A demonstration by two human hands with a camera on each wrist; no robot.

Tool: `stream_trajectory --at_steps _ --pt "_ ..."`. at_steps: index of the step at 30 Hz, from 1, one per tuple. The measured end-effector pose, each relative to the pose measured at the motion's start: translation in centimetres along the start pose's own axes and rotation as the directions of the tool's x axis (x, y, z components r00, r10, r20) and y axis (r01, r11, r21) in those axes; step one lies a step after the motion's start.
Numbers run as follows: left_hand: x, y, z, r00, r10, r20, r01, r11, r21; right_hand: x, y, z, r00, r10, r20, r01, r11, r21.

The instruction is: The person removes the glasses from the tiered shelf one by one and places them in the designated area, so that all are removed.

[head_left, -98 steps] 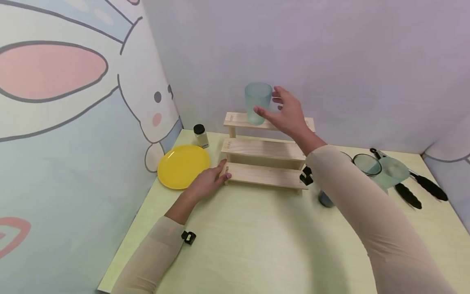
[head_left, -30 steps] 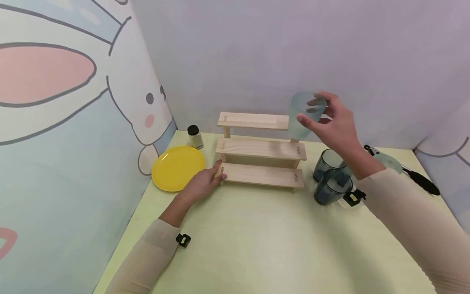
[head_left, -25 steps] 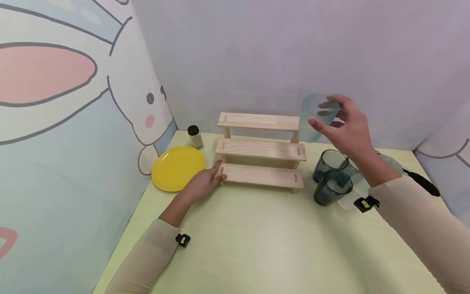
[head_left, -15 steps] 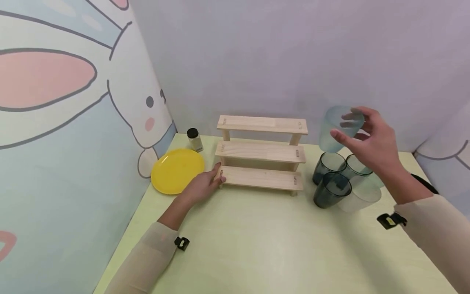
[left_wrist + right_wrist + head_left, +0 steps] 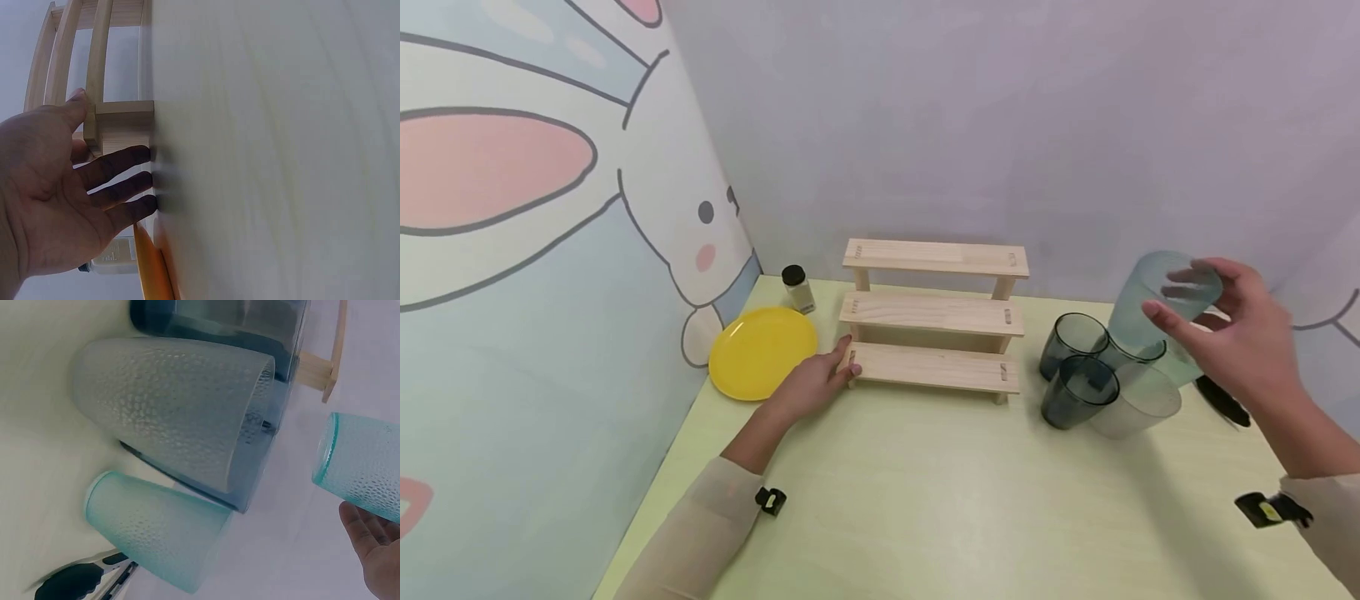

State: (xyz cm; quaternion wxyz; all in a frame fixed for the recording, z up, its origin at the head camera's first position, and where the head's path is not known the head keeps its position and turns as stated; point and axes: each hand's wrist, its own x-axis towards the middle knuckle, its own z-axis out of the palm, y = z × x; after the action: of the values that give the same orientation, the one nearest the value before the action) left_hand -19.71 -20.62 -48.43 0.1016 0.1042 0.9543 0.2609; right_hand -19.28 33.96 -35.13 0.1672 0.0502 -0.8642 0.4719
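Observation:
My right hand [image 5: 1247, 333] grips a light blue translucent tumbler [image 5: 1131, 304], fingers over the rim and thumb on the near side. The tumbler hangs tilted above a cluster of standing tumblers; in the right wrist view its dimpled side [image 5: 369, 462] shows over the fingertips. A three-tier wooden rack [image 5: 932, 367] stands against the back wall, all three boards bare. My left hand [image 5: 808, 387] holds its lowest board by the left end. In the left wrist view, thumb and forefinger pinch the board's corner [image 5: 92, 128], while the other fingers reach down to the tabletop.
Dark grey glass tumblers [image 5: 1067, 408], a frosted white tumbler [image 5: 1138, 410] and a pale green tumbler [image 5: 156, 531] stand together right of the rack. Behind them lies a black-handled utensil [image 5: 1223, 402]. A yellow plate [image 5: 763, 354] and a black-capped jar [image 5: 799, 292] sit left.
My right hand has lifted the light blue tumbler off the rack's top tier, carried it right, and lowered it over the other tumblers. The left hand stays at the rack's lowest board.

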Motion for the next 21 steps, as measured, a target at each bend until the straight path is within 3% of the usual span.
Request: stream_trajectory --at_steps 6,11,18,21 --pt "-0.1 0.0 -0.1 1.000 -0.010 0.007 0.010 1.000 0.000 -1.5 1.0 -1.5 0.999 0.029 -0.022 -0.029 1.000 -0.008" --pt "0.0 0.1 -0.1 1.000 0.001 0.008 -0.001 1.000 -0.005 -3.0 2.1 -2.6 0.997 0.045 -0.055 -0.049 0.995 -0.082" --pt "-0.1 0.0 -0.1 1.000 0.003 0.002 -0.003 1.000 -0.013 -4.7 3.6 -3.8 0.993 0.086 -0.075 -0.090 0.994 -0.063" --pt "-0.1 0.0 0.0 1.000 0.000 0.001 0.000 1.000 -0.014 -5.4 4.1 -4.0 0.992 0.095 -0.076 -0.104 0.988 -0.118"
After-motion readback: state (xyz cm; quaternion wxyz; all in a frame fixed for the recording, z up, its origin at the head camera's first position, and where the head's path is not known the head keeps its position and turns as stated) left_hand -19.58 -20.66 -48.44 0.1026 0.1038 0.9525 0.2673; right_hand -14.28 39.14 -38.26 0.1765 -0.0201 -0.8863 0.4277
